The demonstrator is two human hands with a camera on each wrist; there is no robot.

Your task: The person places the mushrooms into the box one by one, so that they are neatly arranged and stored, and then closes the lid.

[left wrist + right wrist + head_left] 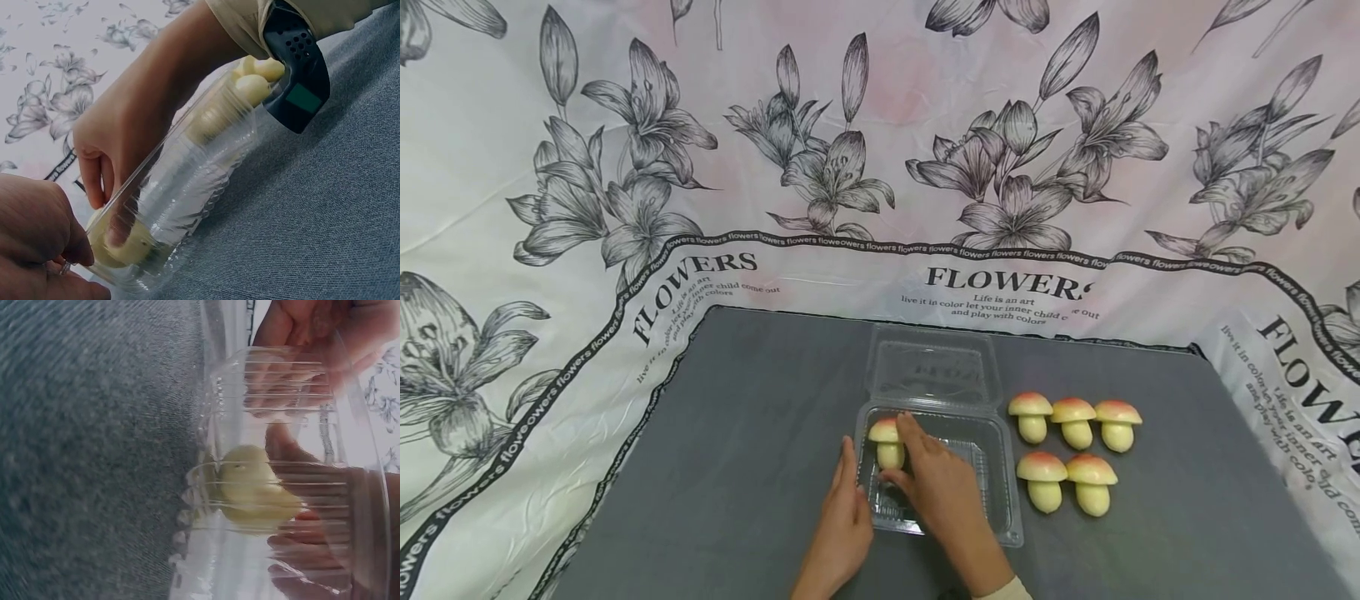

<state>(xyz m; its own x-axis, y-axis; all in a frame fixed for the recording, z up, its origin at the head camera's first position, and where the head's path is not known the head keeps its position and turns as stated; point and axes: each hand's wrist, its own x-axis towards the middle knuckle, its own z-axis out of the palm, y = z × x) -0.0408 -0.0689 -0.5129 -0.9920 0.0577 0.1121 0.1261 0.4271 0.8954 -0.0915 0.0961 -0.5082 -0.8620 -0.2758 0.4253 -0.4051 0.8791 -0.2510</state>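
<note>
A clear plastic clamshell box (1013, 508) stands on the dark table, its hinged lid (934, 360) folded back. Inside, at its left end, is a yellow toy mushroom (890, 455) with a reddish cap. My right hand (946, 492) reaches over the box and holds this mushroom between thumb and fingers. Through the box wall, the right wrist view shows the mushroom's rounded stem (247, 472) with the thumb beside it. At the left wall is my left hand (842, 529); the left wrist view has its thumb and fingers (76, 244) pinching the box's rim.
Several matching toy mushrooms (1043, 482) lie in two rows to the right of the box. The grey table (737, 433) ends at a white flower-printed cloth (850, 275) behind and at the sides. A dark band (299, 69) circles the right wrist.
</note>
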